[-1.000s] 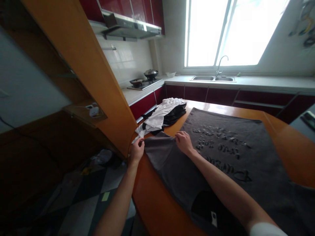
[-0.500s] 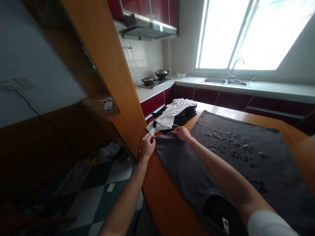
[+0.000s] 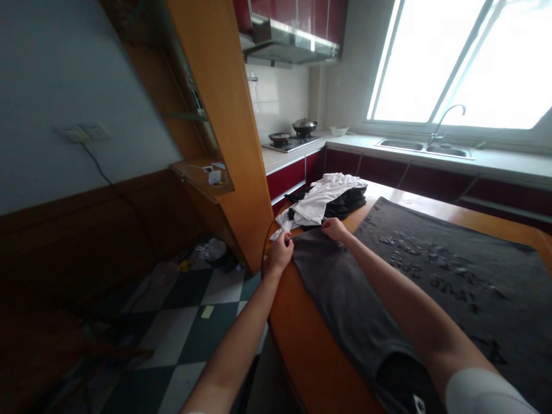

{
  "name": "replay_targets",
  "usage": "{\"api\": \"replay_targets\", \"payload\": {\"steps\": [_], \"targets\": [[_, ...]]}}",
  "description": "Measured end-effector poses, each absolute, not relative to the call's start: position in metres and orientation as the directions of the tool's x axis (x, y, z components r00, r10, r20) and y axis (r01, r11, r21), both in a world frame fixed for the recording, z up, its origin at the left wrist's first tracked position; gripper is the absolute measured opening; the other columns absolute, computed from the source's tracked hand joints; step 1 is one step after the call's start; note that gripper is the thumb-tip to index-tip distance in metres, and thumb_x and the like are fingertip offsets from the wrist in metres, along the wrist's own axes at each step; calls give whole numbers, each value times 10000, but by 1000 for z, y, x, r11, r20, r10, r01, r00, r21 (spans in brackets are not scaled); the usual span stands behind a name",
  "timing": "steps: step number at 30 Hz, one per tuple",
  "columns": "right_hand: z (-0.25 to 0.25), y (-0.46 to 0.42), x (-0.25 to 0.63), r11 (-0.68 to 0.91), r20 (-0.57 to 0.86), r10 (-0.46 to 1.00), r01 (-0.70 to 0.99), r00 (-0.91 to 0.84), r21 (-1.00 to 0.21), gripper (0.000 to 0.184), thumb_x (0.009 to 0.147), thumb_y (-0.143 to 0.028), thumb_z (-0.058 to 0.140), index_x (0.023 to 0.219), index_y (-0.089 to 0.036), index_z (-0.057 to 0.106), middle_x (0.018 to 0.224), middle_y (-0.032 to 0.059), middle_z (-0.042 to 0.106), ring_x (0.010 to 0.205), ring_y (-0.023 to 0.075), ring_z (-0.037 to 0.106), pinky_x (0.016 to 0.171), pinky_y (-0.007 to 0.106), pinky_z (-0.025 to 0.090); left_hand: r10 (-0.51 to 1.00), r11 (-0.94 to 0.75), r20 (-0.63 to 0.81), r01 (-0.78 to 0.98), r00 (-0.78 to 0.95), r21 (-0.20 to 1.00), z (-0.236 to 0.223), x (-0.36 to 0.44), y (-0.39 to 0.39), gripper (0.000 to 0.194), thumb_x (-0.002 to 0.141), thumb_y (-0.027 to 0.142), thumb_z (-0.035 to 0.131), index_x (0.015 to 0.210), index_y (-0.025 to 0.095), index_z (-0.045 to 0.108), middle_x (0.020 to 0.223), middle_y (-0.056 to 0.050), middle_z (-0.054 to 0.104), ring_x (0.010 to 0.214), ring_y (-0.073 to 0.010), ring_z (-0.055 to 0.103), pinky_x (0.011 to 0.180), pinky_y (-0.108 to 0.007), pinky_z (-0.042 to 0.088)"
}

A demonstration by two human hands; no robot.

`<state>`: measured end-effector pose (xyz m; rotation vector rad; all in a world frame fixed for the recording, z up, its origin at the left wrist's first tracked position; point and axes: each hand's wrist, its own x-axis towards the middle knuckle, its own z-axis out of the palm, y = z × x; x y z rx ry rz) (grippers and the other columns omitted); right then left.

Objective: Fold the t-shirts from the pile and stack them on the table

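Observation:
A dark grey shirt (image 3: 340,282) lies folded lengthwise into a long strip on the wooden table, its neck opening and a small label towards me. At the strip's far end, my left hand (image 3: 281,253) pinches the left corner with curled fingers. My right hand (image 3: 334,229) grips the other corner of that end, and my right forearm reaches across over the cloth. Spread flat to the right is a dark grey cloth piece with raised lettering (image 3: 426,259); whether it joins the strip is hidden behind my arm.
A heap of white and black clothes (image 3: 332,195) sits just beyond my hands. The wooden table (image 3: 302,339) has a rounded left edge above a checkered floor (image 3: 190,328). A wooden cabinet (image 3: 241,172) stands left; a stove with pans (image 3: 293,142) and a sink (image 3: 425,148) are behind.
The head view has turned slightly left, so everything sits further right in the picture. Both hands keep their hold on the far end of the shirt, with little movement along the table.

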<state>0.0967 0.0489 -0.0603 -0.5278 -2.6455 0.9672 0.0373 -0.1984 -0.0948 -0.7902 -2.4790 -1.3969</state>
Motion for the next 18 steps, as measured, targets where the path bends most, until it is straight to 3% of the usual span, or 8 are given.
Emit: {"api": "replay_targets", "payload": {"steps": [8, 13, 18], "targets": [[-37, 63, 117, 679, 266, 312, 18, -912, -734, 297, 733, -171, 658, 1010, -117, 751, 817, 54, 742, 704, 160, 637, 635, 236, 486, 353, 329, 457, 566, -816, 756, -75, 54, -199, 239, 886, 162, 587, 1119, 176, 638, 1000, -76, 715, 925, -206, 693, 853, -321, 555], [-13, 80, 146, 679, 299, 194, -92, -934, -728, 246, 717, -186, 688, 939, -142, 781, 792, 31, 736, 717, 167, 622, 696, 265, 498, 309, 187, 547, 614, -778, 767, -42, 86, -199, 210, 887, 204, 608, 1091, 175, 648, 970, -56, 698, 883, -175, 674, 786, -276, 549], [5, 97, 182, 704, 332, 156, -131, -930, -698, 183, 685, -189, 723, 856, -155, 780, 887, 59, 723, 794, 180, 622, 716, 268, 492, 404, 94, 553, 634, -729, 768, -3, 128, -189, 188, 882, 227, 621, 1057, 184, 675, 982, -47, 715, 818, -157, 667, 720, -256, 542]]}}
